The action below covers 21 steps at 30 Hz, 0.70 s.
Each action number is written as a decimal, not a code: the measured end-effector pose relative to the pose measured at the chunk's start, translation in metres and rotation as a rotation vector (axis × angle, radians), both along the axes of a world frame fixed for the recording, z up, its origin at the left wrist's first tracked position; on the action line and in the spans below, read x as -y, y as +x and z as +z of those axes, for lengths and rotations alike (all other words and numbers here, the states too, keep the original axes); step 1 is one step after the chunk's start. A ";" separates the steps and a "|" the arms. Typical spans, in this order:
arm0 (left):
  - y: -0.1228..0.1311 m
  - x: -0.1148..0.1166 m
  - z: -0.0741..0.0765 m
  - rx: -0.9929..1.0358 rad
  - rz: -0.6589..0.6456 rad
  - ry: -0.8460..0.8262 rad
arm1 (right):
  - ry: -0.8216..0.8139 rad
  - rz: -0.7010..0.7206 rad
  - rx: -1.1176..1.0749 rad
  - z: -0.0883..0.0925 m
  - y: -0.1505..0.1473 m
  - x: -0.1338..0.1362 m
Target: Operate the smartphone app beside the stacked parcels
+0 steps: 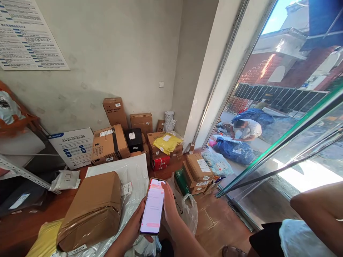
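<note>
I have both hands closed on the phone (153,207): the left hand (131,232) cups it from below and the right hand (169,205) grips its right edge. It is held up with its screen lit, just right of a taped brown parcel (91,210) lying on white plastic wrap (131,171).

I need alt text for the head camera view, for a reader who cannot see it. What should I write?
The left hand and right hand hold a lit phone beside a taped brown parcel. Cardboard boxes are piled against the wall, and outside the glass door a person bends over blue bags.
</note>
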<state>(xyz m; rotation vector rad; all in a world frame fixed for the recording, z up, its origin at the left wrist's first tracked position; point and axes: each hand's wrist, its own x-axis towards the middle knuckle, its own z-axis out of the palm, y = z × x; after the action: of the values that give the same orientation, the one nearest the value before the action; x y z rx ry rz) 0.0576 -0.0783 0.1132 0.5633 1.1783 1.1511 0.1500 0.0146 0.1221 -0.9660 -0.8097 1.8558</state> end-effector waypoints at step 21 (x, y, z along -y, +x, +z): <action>-0.018 0.011 0.011 0.176 0.057 0.103 | 0.159 0.353 0.006 0.011 0.016 0.024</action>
<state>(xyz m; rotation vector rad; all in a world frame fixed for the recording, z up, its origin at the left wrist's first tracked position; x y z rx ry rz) 0.0392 -0.0897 0.1239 0.4979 0.9939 1.2883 0.1663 -0.0092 0.1328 -0.7645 -1.1725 2.0472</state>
